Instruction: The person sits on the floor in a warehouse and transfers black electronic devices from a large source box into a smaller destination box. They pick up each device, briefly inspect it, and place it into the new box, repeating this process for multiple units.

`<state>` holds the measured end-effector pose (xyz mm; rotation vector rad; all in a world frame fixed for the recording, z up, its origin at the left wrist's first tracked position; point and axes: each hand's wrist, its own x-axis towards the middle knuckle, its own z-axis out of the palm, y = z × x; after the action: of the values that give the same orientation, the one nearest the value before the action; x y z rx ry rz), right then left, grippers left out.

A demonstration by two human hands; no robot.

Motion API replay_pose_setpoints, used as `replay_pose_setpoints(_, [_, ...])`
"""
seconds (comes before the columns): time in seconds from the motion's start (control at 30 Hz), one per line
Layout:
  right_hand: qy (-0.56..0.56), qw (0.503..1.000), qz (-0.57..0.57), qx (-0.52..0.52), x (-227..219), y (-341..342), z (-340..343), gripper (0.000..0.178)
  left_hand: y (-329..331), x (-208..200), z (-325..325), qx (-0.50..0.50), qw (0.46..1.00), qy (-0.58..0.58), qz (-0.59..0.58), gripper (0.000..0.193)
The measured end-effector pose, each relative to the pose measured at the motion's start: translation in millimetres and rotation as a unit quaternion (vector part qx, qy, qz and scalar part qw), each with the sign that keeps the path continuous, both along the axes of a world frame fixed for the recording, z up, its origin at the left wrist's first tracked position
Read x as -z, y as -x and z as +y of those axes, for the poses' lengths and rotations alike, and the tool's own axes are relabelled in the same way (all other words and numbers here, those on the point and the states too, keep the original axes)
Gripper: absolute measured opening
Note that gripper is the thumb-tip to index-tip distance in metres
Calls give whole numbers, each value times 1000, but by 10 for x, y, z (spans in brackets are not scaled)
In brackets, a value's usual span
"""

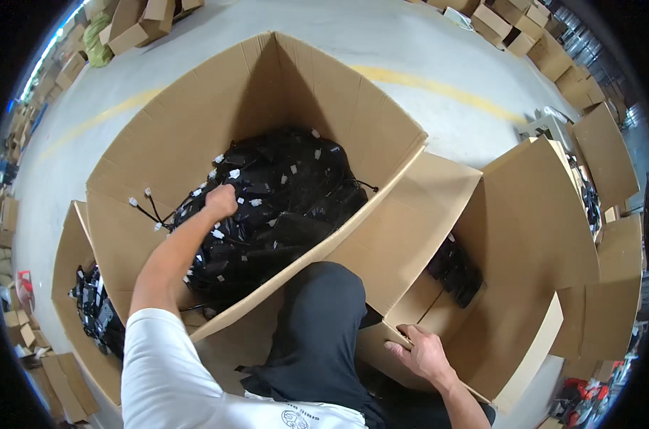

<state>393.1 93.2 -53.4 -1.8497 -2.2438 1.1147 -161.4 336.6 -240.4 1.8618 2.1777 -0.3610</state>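
A large open cardboard box [346, 93] stands in front of me. Inside it lies a pile of black plastic-wrapped bundles [296, 193] with black cables and white connectors [234, 174] sticking out. My left hand [221, 201] reaches into this box, its fingers curled closed at the pile's left part; what they hold is hidden. My right hand [423, 355] grips the near rim of a second cardboard box [532, 243] on the right, thumb and fingers over the edge. A few black wrapped bundles [456, 272] lie at the bottom of that box.
My knee [324, 293] is between the two boxes. At the left, another box [71, 236] holds more black bundles [99, 314]. Further cartons [603, 157] stand at the right, beside a grey stool [550, 125]. A yellow line [439, 87] crosses the grey floor [267, 18].
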Motion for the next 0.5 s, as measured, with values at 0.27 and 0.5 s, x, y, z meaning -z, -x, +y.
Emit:
replay_pose_setpoints(0.27, [-31,999,-12,14,-9,-66,-144,58,-164,-2247,-415,25,916,70,-394,16])
replay_pose_setpoints(0.5, [-59,998,9,16,2,-55,-192,54,-484,-3244,-655,24,838,-153,-523,16])
